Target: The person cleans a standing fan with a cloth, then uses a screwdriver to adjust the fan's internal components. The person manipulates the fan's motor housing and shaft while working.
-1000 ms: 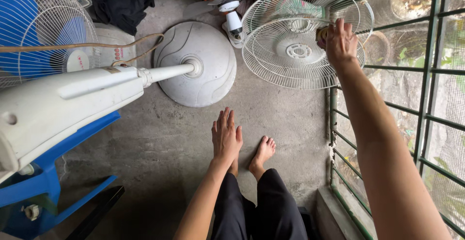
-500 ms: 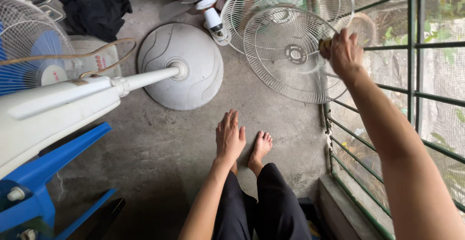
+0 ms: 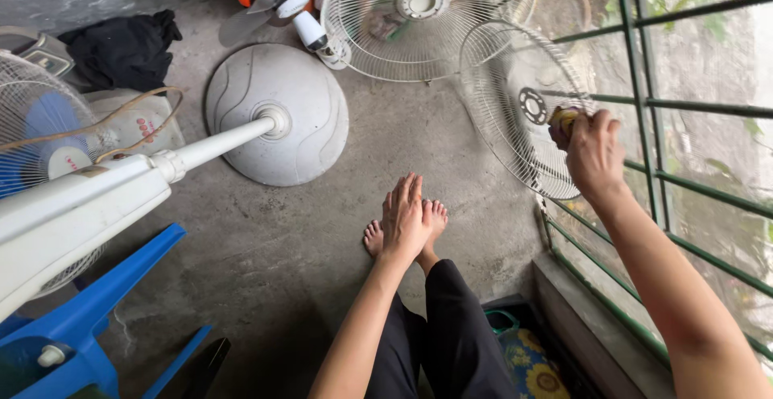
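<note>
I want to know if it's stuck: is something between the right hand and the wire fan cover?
Nothing visible is. The right hand already has its grip on the wire fan cover, at its edge. The left hand rests on the person's foot, away from it.

- Right hand (image 3: 594, 151): fingers curled around a small yellowish object (image 3: 564, 117); its kind cannot be determined.
- Wire fan guard (image 3: 523, 109) at right: blurred.
- Blue-bladed fan (image 3: 40, 133): cut off at left edge.
- Foot (image 3: 373, 238): mostly hidden beneath left hand (image 3: 405, 218).
- Blue plastic frame (image 3: 88, 318): cut off at bottom left.
</note>
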